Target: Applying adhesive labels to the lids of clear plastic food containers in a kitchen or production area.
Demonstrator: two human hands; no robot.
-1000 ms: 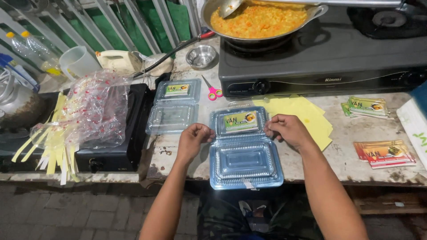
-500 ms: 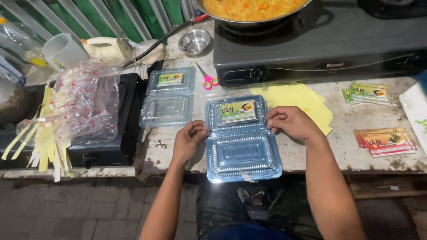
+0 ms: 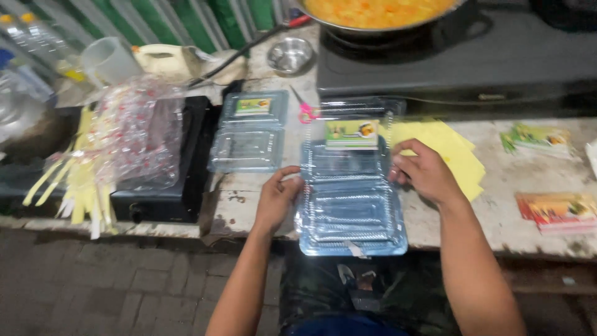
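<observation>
**Two hands holding an open clear clamshell box at a counter edge**

A clear plastic box [image 3: 351, 193] is lying open on a worn counter [image 3: 522, 168], its long axis running away from the person, with one half hanging over the near edge. The far half is carrying a green and yellow label [image 3: 352, 133]. Nothing is showing inside either half. The left hand [image 3: 275, 198] is pinching the box's left rim, fingers curled together. The right hand [image 3: 424, 172] is gripping the right rim, fingers bent and close together. Yellow papers [image 3: 454, 146] are lying under and beside the right hand. A second open box [image 3: 250, 132] with the same kind of label is resting just left, pink scissors [image 3: 305, 112] between the two. Further left, a bag [image 3: 134, 130] of clear wrappers is sitting on a black stove [image 3: 177, 186]. Behind the boxes, a pan [image 3: 379, 12] is holding orange food, a small steel bowl [image 3: 290, 55] beside it. Label stacks [image 3: 556, 211] are lying at the far right.
</observation>
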